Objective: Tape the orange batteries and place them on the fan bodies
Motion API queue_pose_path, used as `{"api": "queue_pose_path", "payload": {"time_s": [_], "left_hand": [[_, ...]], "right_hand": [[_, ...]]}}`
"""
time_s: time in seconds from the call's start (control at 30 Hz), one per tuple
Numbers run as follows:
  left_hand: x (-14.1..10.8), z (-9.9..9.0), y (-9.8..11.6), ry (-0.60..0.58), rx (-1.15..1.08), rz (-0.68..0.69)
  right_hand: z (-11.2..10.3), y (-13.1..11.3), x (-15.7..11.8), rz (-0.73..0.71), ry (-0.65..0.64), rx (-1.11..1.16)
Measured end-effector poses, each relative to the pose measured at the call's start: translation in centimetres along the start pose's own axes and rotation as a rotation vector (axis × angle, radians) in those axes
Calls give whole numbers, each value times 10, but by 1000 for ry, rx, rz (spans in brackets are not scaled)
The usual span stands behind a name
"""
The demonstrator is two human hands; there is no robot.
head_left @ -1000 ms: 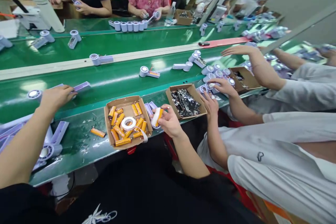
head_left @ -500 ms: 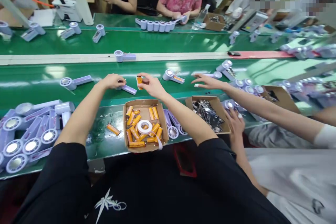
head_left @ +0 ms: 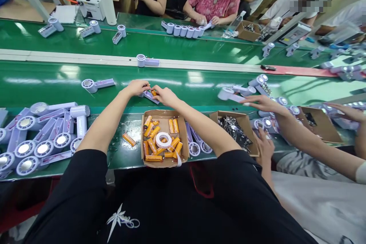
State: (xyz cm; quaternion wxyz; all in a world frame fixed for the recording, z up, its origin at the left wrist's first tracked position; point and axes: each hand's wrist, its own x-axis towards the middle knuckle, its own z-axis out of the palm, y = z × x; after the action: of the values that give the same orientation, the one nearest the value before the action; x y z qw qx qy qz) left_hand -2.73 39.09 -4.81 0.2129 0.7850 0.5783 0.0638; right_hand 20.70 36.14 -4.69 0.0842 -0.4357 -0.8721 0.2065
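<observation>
Over the green belt, my left hand [head_left: 138,87] is closed at the round head of a lavender fan body [head_left: 151,98], most of which its fingers cover. My right hand [head_left: 166,95] pinches an orange battery [head_left: 154,92] right at the handle of that fan body. The two hands nearly touch. Below them, a cardboard box [head_left: 145,133] holds several orange batteries and a roll of white tape [head_left: 163,140]. One loose battery [head_left: 129,139] lies to the left of the box.
Many lavender fan bodies [head_left: 44,148] are piled at the left. Another fan [head_left: 88,85] lies on the belt. At the right stands a box of dark parts [head_left: 233,131], beside a co-worker's hands [head_left: 261,103]. People sit across the belt.
My right hand has brought the battery left to the fan body at my left hand. The view has shifted. The co-worker's hand at the right now touches a fan body on the belt.
</observation>
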Motion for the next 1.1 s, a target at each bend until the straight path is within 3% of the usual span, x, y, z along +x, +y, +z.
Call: {"api": "queue_pose_path", "payload": {"time_s": [0.13,0.33,0.47,0.57,0.77,0.9,0.97,1.03,1.1], "left_hand": [[2,0,3,-8,-30,-7],[1,-2,9,-20,-90,3],[3,0,15,-31,-132,9],[4,1,19,-39,-161,8],[3,-1,30,-40,-193,-5],[1,-5,40,-31,-168,25],[2,-6,41,-37,-120,9],[6,-7,40,-71,-74,-5],[7,-10,40,-103,-47,-10]], "right_hand": [[-4,5,-7,6,38,152],[0,15,-13,138,216,587],[2,24,-8,267,452,959],[-11,36,-3,294,636,1193],[-64,80,-31,303,612,1353],[-111,129,-74,346,673,1319],[-141,161,-97,408,701,1180],[-175,199,-123,530,693,832],[-207,237,-150,711,594,332]]}}
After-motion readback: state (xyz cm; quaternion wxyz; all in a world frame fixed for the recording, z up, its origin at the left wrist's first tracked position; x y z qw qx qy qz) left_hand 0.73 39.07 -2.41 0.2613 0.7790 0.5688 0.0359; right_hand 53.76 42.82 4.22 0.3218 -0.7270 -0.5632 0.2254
